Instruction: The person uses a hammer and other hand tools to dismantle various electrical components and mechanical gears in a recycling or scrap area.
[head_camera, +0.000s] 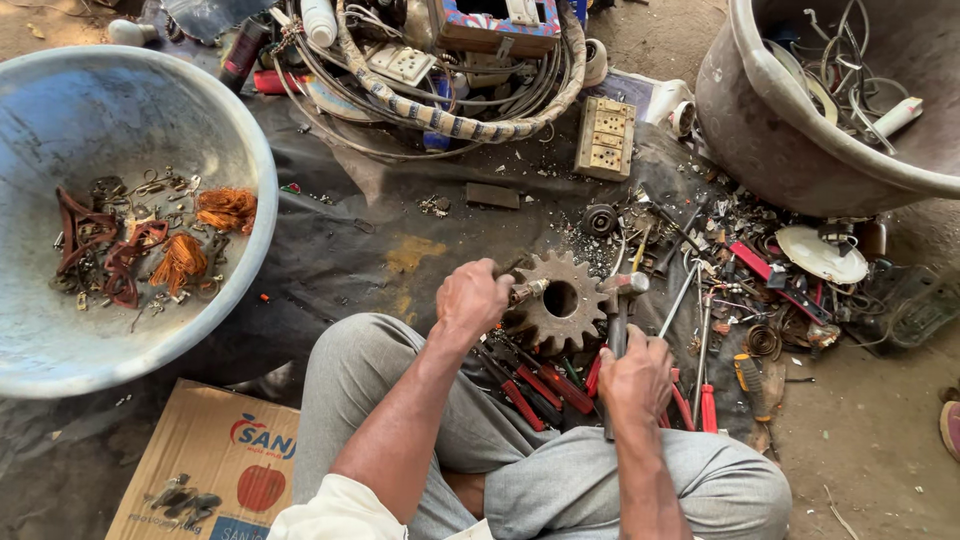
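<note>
Head view: my left hand (472, 297) is closed around a small metal part (527, 291), maybe a punch or pin, I can't quite tell, its tip pointing right at the rusty gear (557, 303) lying flat on the dark ground cloth (350, 240). My right hand (636, 375) grips the hammer (618, 310), handle running toward me, head just right of the gear. Left hand is nearer. Red-handled tools (540, 385) lie below.
</note>
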